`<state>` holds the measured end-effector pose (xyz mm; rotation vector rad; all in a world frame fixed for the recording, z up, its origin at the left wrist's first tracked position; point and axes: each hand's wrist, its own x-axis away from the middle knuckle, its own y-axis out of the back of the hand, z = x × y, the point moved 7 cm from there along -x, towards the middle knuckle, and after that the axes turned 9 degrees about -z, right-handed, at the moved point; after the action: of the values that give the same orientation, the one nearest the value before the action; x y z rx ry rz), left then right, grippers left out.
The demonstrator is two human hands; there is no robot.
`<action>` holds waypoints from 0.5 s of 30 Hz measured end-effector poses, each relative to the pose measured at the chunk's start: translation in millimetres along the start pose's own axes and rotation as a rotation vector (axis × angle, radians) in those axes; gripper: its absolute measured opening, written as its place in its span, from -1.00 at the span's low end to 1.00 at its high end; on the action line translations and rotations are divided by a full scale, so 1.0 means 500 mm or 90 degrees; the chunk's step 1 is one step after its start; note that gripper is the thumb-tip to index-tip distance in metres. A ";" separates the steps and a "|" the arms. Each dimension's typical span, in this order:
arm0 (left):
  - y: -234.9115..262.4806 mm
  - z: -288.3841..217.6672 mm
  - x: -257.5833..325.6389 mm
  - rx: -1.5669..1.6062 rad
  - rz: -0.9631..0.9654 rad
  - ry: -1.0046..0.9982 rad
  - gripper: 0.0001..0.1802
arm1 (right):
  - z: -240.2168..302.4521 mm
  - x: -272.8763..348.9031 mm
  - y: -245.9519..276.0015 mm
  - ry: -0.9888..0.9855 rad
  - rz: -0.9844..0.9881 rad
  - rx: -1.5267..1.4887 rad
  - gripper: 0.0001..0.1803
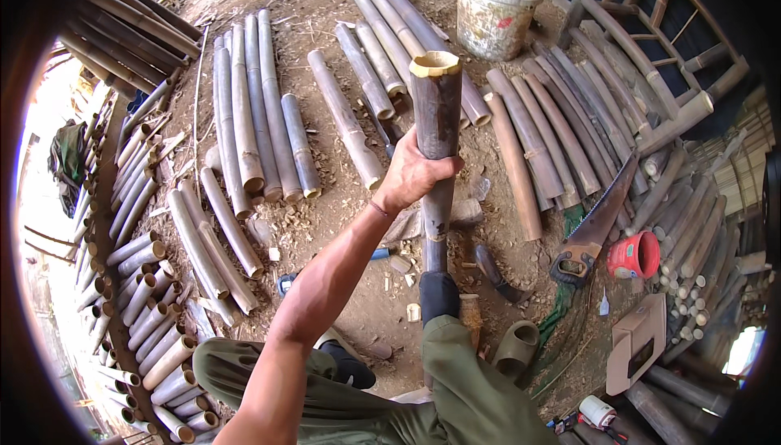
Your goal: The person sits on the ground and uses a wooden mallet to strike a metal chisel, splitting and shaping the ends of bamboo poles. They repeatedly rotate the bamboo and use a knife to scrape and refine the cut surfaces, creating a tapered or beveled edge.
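1. The left hand (pixel 413 175) was wrapped around an upright, dark bamboo pole (pixel 437 132), fingers closed in a full grip on the shaft a little below its open top end.
2. The bamboo pole stood roughly vertical near the middle of the view. Its hollow, pale-rimmed mouth faced the camera, and its lower part ran down toward the person's foot, where the base was hidden behind the dark sock.
3. The right hand was not in view; whether its fingers were open or closed could not be told.
4. The person's knees, in olive-green trousers (pixel 464 380), framed the lower part of the pole.
5. Cut bamboo lengths (pixel 244 111) lay in rows on the dirt floor around the pole, left, behind and right of it.
6. A handsaw (pixel 598 221) with a dark handle lay on the ground to the right of the pole, apart from it.
7. A small red cup (pixel 636 255) lay on its side just beside the saw handle.
8. A soiled white bucket (pixel 496 6) stood at the far side, beyond the bamboo rows.
9. An olive sandal (pixel 517 347) rested on the ground near the right knee.
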<state>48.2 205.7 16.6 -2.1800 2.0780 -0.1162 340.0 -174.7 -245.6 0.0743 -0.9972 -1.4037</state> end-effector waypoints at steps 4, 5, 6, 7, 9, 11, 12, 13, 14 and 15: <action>-0.009 0.070 -0.008 -0.041 -0.026 -0.006 -0.37 | -0.010 0.018 0.009 -0.024 0.017 -0.075 -0.16; -0.011 0.076 -0.005 -0.062 -0.017 -0.024 -0.42 | -0.007 0.019 0.019 -0.019 0.018 -0.102 -0.15; -0.010 0.079 -0.001 -0.083 -0.009 -0.042 -0.48 | -0.001 0.021 0.028 -0.013 0.022 -0.140 -0.14; -0.014 0.077 0.006 -0.100 -0.001 -0.059 -0.54 | 0.008 0.025 0.048 -0.002 0.024 -0.181 -0.13; -0.018 0.074 0.030 -0.103 0.007 -0.067 -0.53 | 0.094 0.026 0.110 0.018 0.039 -0.295 -0.12; -0.019 0.071 0.058 -0.092 0.005 -0.080 -0.52 | 0.222 0.024 0.197 0.052 0.047 -0.333 -0.01; -0.026 0.070 0.064 -0.104 0.015 -0.091 -0.51 | 0.260 0.014 0.245 0.108 0.019 -0.308 0.05; -0.026 0.068 0.071 -0.121 0.023 -0.101 -0.50 | 0.295 0.003 0.283 0.134 0.016 -0.316 0.12; -0.024 0.069 0.078 -0.136 0.023 -0.107 -0.49 | 0.340 -0.004 0.323 0.158 0.011 -0.321 0.19; -0.024 0.067 0.086 -0.120 0.030 -0.110 -0.45 | 0.431 0.001 0.368 0.224 -0.026 -0.339 0.15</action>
<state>66.9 164.6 -16.3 -2.1519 2.1168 0.2730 351.2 -24.2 -5.8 -0.0529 -0.3174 -1.5850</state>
